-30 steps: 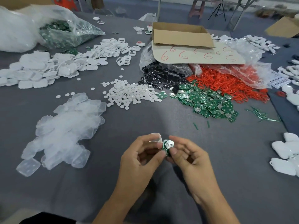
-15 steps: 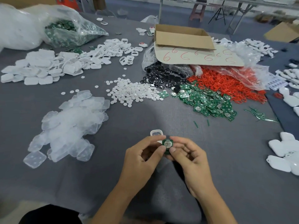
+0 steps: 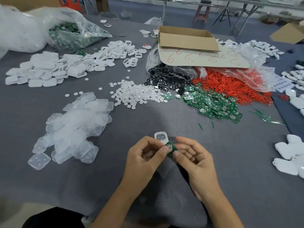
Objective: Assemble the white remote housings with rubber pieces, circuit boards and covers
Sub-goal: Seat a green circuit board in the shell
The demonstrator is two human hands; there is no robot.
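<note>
One housing (image 3: pixel 160 137) and one board (image 3: pixel 170 148) are in hand, above the near middle of the table (image 3: pixel 164 116). The left hand (image 3: pixel 144 155) grips the housing, thumb on the board. The right hand (image 3: pixel 192 155) pinches the board's lower edge, the board tilted against the housing. Stock beyond: one board pile (image 3: pixel 213 104), one disc pile (image 3: pixel 138 94), one red ring pile (image 3: pixel 230 86), one box (image 3: pixel 185 40).

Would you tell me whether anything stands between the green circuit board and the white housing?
Nothing separate: the circuit board touches the white housing's near end. The left hand's thumb tip lies on the board's edge; the right hand pinches its other side.
</note>
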